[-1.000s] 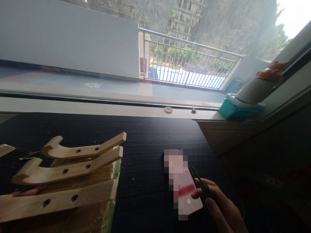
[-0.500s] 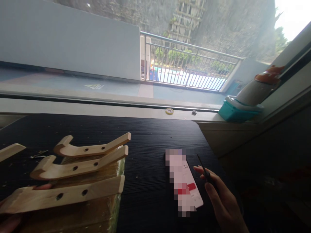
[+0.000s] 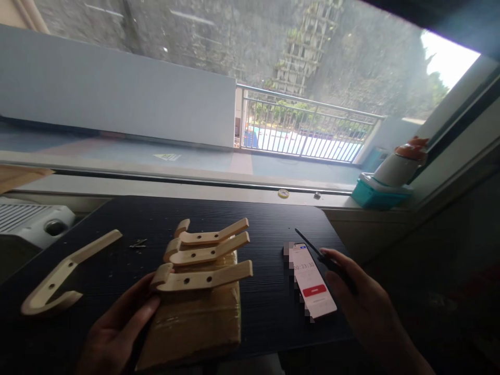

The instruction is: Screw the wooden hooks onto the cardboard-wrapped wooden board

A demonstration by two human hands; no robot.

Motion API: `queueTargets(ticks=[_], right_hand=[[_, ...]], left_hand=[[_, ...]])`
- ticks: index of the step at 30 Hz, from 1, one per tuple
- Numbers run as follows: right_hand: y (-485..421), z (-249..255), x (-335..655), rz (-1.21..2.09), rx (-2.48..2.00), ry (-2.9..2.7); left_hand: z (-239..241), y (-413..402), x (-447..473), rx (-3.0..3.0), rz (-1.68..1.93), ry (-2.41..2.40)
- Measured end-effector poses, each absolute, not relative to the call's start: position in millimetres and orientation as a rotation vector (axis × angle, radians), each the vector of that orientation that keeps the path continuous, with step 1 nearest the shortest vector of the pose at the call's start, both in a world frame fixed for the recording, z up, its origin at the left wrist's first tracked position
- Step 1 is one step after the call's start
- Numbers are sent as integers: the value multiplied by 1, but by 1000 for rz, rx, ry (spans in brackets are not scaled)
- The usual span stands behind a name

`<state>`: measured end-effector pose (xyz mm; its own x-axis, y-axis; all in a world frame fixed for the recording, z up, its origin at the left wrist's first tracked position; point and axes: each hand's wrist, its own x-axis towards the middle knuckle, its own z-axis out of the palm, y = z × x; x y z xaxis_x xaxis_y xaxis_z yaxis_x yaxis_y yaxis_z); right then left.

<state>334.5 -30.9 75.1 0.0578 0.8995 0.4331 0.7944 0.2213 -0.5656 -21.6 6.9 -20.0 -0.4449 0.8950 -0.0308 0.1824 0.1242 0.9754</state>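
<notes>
My right hand [image 3: 361,299] is closed round a thin dark screwdriver [image 3: 312,246] whose tip points up and left over a phone [image 3: 313,279] lying on the black table [image 3: 253,219]. The phone's screen shows a timer and a red button. My left hand [image 3: 117,325] rests against the left side of a tape-wrapped wooden block [image 3: 199,325], with its thumb touching the nearest of three wooden hooks [image 3: 203,279] laid across the block's top. A fourth wooden hook [image 3: 64,273] lies loose on the table to the left.
Small screws [image 3: 137,243] and wood crumbs lie between the loose hook and the block. A white appliance [image 3: 31,221] sits at the left edge. On the window sill stand a teal-based white object [image 3: 386,179], a yellow disc [image 3: 283,193] and a small dark piece [image 3: 317,196].
The view has pulled back and tilted up, so the block, the loose hook and my left hand now show fully. My right hand has lifted the screwdriver off the phone screen.
</notes>
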Motion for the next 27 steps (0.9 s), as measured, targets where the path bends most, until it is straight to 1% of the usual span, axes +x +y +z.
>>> queueTargets(ticks=[1, 5, 6, 10, 16, 27], right_hand=[[-25, 85, 323, 218, -1583, -1764], [-1, 116, 277, 348, -1447, -1934], [4, 121, 266, 356, -1405, -2007], [18, 134, 228, 309, -1374, -2364], [26, 145, 197, 234, -1329, -2652], [36, 144, 174, 197, -1357, -2779]], left_hand=[[-17, 10, -23, 1052, 1308, 1642], [-13, 10, -24, 1102, 1315, 1407], [-14, 9, -24, 1115, 1359, 1370], [-17, 5, -26, 1242, 1336, 1201], [-23, 6, -29, 1265, 1323, 1118], [-25, 7, -29, 1253, 1353, 1097]])
